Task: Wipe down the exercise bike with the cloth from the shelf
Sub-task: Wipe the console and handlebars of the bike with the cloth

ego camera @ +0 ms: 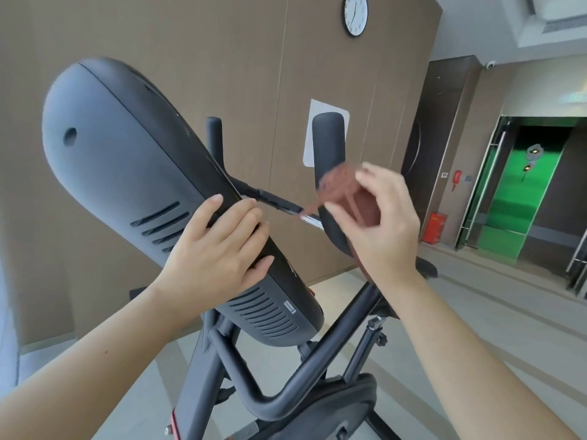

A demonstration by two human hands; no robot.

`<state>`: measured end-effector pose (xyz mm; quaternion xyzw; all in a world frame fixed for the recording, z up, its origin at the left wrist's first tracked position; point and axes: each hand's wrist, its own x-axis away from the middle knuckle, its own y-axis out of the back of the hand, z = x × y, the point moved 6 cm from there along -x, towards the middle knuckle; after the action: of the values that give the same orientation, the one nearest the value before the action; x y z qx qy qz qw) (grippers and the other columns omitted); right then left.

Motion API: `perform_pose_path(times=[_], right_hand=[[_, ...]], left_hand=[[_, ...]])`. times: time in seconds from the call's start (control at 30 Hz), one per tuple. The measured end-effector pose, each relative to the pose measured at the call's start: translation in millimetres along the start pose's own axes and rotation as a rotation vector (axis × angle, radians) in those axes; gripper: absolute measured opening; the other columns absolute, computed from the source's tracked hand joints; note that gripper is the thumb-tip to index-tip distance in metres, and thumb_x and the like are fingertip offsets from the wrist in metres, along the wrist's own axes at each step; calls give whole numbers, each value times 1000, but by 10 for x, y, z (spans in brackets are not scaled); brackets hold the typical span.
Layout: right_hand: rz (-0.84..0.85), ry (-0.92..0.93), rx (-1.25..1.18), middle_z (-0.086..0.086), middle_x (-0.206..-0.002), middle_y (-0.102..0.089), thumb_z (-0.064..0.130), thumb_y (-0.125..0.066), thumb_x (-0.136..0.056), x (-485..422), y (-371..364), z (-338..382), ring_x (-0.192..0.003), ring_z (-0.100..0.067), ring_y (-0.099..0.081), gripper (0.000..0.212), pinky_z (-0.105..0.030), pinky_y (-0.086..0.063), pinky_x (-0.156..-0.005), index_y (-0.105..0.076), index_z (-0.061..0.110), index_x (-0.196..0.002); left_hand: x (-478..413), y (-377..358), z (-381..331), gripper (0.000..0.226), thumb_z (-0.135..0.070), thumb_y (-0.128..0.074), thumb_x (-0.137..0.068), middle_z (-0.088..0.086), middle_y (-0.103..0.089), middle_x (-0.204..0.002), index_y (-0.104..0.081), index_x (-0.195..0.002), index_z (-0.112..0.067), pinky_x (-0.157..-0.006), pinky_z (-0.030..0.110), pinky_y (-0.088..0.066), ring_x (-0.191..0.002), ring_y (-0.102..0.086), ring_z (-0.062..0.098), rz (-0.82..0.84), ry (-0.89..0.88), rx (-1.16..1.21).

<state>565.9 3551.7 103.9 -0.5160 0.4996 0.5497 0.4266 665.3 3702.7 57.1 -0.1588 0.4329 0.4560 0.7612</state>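
Panelled wall behind, left hand (219, 249) gripping bike console (143, 173), right hand (378, 217) pinching cloth (336, 182)

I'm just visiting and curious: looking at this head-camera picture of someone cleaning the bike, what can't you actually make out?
- Cloth: motion-blurred in the right hand; its shape and full extent are unclear.
- Console screen: it faces away, so only the vented back shows under the left hand.
- Small label on the console: too small to read.
- Bike base: cut off by the bottom edge.
- Wall clock: cut by the top edge.
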Motion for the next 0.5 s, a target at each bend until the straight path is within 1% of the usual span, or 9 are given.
perform_pose_path(times=[0.03, 0.07, 0.1, 0.17, 0.3, 0.33, 0.4, 0.5], right_hand=[[-47, -52, -34, -18, -111, -60, 30, -73, -77, -158, -46, 60, -103, -29, -59, 42, -43, -53, -83, -59, 3, -106], [-68, -93, -12, -17, -111, -60, 31, -73, -76, -272, -107, 105, -102, -28, -58, 41, -43, -54, -80, -60, 5, -106], [-67, -107, 61, -16, -110, -60, 32, -73, -76, -336, -166, 142, -100, -29, -59, 40, -43, -54, -75, -62, 6, -104], [-43, -59, 189, -19, -109, -61, 31, -73, -75, -312, -235, 154, -97, -31, -60, 38, -43, -55, -71, -66, 6, -103], [10, -2, 118, -22, -106, -62, 30, -74, -76, -14, -131, -47, -95, -32, -62, 41, -45, -57, -71, -65, 0, -103], [28, 36, 120, -23, -105, -63, 30, -74, -76, 82, -107, -99, -93, -33, -63, 42, -45, -57, -69, -65, 0, -103], [93, 173, 170, -23, -103, -65, 32, -72, -78, 318, -71, -194, -87, -33, -65, 42, -44, -57, -66, -61, 3, -106], [232, 356, 275, -24, -104, -66, 26, -77, -73, 739, 78, -484, -85, -34, -66, 49, -42, -56, -68, -50, 10, -110]], left_hand=[[-2, 0, 0, 37, -37, -48, -87, 11, -67, -101, -66, -94, -5, -96, 43, -27, -105, -61, 25, 0, 1, -3], [0, 1, -5, 37, -37, -48, -87, 11, -67, -102, -66, -95, -5, -96, 43, -27, -106, -60, 25, -1, 4, -7], [5, 0, -14, 37, -37, -48, -87, 11, -67, -102, -65, -95, -5, -97, 43, -27, -107, -60, 26, -1, 9, -8], [21, -10, -32, 36, -38, -50, -87, 11, -66, -103, -65, -95, -6, -98, 44, -25, -109, -59, 26, -1, 24, 0], [66, -42, -75, 35, -39, -55, -84, 11, -67, -104, -66, -93, -7, -98, 46, -23, -114, -52, 25, -41, 68, -8], [73, -51, -91, 34, -39, -57, -84, 11, -67, -104, -66, -93, -7, -99, 47, -21, -115, -50, 25, -50, 84, -9], [86, -72, -166, 33, -39, -60, -82, 12, -68, -103, -66, -91, -7, -101, 48, -19, -115, -49, 25, -46, 108, 11], [121, -152, -395, 31, -38, -59, -84, 12, -67, -100, -65, -89, -8, -100, 51, -21, -113, -49, 26, 0, 95, 41]])
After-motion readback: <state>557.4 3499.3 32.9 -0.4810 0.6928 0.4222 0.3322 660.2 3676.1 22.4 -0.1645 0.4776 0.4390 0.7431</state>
